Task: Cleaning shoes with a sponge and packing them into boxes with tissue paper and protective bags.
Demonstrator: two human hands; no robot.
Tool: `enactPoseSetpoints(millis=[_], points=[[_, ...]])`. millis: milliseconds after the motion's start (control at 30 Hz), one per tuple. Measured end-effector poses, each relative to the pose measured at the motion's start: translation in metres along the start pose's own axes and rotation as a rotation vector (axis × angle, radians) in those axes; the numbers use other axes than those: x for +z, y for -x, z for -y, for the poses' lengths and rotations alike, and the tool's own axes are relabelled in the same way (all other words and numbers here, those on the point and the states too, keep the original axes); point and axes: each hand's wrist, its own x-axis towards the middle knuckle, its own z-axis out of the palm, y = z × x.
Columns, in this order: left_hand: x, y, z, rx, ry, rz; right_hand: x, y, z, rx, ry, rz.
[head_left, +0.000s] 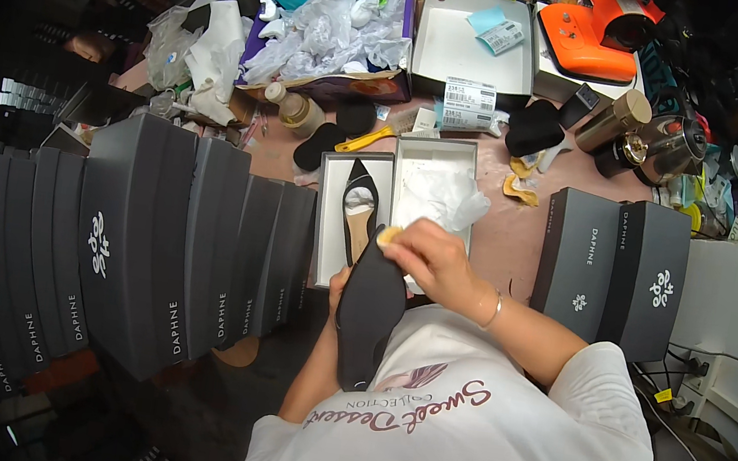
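1. Holding in the left hand (337,296), close before the white short-sleeved shirt (495,406), a black pointed-toe shoe (373,301) with flat sole facing up. Curled against the left edge with those fingers; cannot tell how far around behind the sole.
2. Running lengthwise away from the body, heel by the shirt, toe outward and tilted slightly left.
3. Pinching in the right hand (435,260), between thumb and fingertips, a small pale-yellow soft pad (389,237), set against the toe's right edge, apparently touching. From these fingers, most of the sole back toward the body and slightly left; right hand nearer the toe, left nearer mid-sole.
4. Just beyond the toe, on the pink bench (512,240): a white-lined grey box (328,230) with a second black shoe (359,215) inside; alongside, crumpled white tissue (443,198).
5. Farther off: a yellow-handled brush (367,141), then a bright-orange plastic machine (580,42).
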Motion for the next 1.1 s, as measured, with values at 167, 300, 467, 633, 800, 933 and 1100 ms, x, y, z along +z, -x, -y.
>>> enactPoseSetpoints(millis=[167,300,467,633,800,933,1100], points=[[-0.005,0.000,-0.005,0.008,0.013,-0.030,0.006,0.017,0.006,0.019,-0.037,0.042],[0.002,0.001,-0.002,-0.034,0.013,-0.018,0.003,-0.009,-0.010,-0.142,0.031,-0.059],[0.026,-0.002,-0.011,0.006,0.098,-0.124,0.005,0.018,0.001,-0.019,-0.079,0.022],[0.002,-0.002,-0.004,-0.033,0.078,0.002,0.005,-0.013,-0.009,0.035,-0.069,0.005],[0.001,-0.002,-0.011,0.027,0.101,0.087,-0.026,-0.003,0.014,0.217,-0.243,0.195],[0.001,-0.007,-0.011,0.040,0.140,0.209,-0.033,-0.009,-0.004,0.348,-0.360,-0.055],[0.001,-0.004,-0.015,0.047,0.079,0.256,-0.020,-0.012,0.012,-0.028,-0.042,0.023]])
